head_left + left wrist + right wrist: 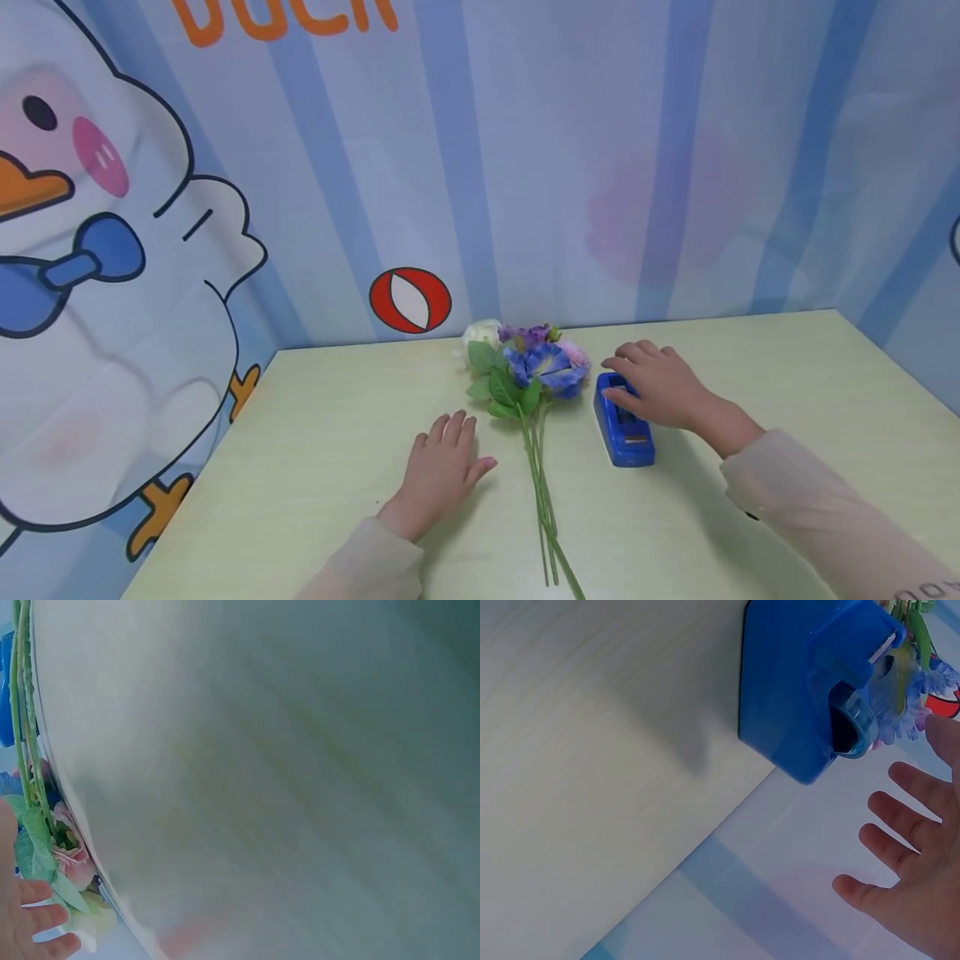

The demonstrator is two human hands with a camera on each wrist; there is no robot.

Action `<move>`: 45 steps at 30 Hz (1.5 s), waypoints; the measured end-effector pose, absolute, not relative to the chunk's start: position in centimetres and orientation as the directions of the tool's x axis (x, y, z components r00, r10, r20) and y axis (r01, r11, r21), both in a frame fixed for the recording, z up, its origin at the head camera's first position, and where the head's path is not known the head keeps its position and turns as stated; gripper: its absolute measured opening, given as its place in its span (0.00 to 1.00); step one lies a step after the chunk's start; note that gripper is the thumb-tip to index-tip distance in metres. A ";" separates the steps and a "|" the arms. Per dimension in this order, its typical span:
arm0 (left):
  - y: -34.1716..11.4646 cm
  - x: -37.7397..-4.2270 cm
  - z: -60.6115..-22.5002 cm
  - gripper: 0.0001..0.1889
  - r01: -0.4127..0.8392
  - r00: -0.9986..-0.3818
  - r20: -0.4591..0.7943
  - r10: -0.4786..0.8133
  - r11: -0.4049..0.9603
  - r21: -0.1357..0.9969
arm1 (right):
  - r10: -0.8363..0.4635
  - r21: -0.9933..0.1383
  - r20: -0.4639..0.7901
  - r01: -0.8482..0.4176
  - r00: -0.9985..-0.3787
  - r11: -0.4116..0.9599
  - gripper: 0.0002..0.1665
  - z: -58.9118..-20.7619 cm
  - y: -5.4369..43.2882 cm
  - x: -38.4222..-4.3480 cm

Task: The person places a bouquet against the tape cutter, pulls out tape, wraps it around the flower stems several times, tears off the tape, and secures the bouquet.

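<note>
Here, the spread right hand (662, 387) hovers over the blue tape dispenser (626, 432); the left hand (440, 468), fingers extended, is beside artificial flowers (546, 367).

The worktop (315, 467) is pale yellow-green with a faint grain, spreading out to both sides of the hands and ending beyond them in a straight far edge. On it, between the left hand (441, 475) and the right hand (660, 387), lies a bunch of flowers (531, 397). Its white, purple, blue and pink blooms and green leaves (504, 388) lie farther out than the left fingertips; the thin green stems (538, 483) run back past the left thumb, just beside it. A blue tape dispenser (627, 430) stands on the worktop beneath the right hand, near its thumb, long side running away from the person.
</note>
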State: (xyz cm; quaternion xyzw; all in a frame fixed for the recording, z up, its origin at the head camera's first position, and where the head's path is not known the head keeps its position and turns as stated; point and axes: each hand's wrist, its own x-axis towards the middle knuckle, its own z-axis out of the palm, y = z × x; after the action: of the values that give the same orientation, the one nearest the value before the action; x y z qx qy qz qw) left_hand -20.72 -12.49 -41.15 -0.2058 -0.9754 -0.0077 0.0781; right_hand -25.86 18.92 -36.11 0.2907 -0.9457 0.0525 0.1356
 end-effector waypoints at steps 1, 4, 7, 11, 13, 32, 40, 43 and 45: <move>-12.4 -20.7 -41.1 0.33 0.403 -0.904 0.150 0.400 0.915 -0.012 | -0.538 -0.019 0.285 -0.566 -0.793 0.824 0.24 -36.1 18.8 -25.9; -12.4 -20.6 -41.0 0.33 0.404 -0.906 0.132 0.403 0.915 -0.017 | -0.542 -0.020 0.279 -0.569 -0.793 0.822 0.23 -36.0 18.4 -25.8; -12.3 -20.6 -41.1 0.33 0.409 -0.903 0.129 0.410 0.912 -0.035 | -0.549 -0.022 0.275 -0.576 -0.789 0.817 0.22 -35.8 18.1 -25.7; -12.3 -20.7 -41.2 0.33 0.420 -0.899 0.131 0.418 0.907 -0.017 | -0.567 -0.037 0.277 -0.598 -0.776 0.800 0.19 -35.8 17.7 -25.6; -12.3 -20.7 -41.2 0.33 0.426 -0.898 0.127 0.422 0.905 0.005 | -0.572 -0.059 0.279 -0.609 -0.771 0.791 0.18 -35.9 17.6 -25.6; -11.0 -20.6 -39.9 0.31 0.337 -0.925 0.031 0.378 0.782 0.524 | -0.646 -0.150 0.315 -0.709 -0.695 0.690 0.08 -36.1 15.6 -25.9; -10.2 -21.0 -39.5 0.28 0.160 -0.955 -0.066 0.289 0.689 0.707 | -0.659 -0.114 0.345 -0.727 -0.668 0.678 0.04 -36.3 14.9 -25.8; -9.8 -21.1 -39.4 0.27 0.078 -0.961 -0.117 0.253 0.649 0.757 | -0.659 -0.110 0.345 -0.726 -0.668 0.679 0.04 -36.3 14.5 -25.8; -9.5 -21.1 -39.4 0.27 0.023 -0.957 -0.154 0.245 0.593 0.805 | -0.658 -0.110 0.343 -0.725 -0.670 0.680 0.05 -36.4 14.2 -25.9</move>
State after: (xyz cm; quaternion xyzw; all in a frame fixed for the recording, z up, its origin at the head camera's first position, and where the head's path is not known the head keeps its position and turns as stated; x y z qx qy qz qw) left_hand -21.06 -9.48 -39.37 -0.0758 -0.8837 -0.4445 -0.1253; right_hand -25.88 14.24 -36.42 0.3817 -0.9059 0.1195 0.1390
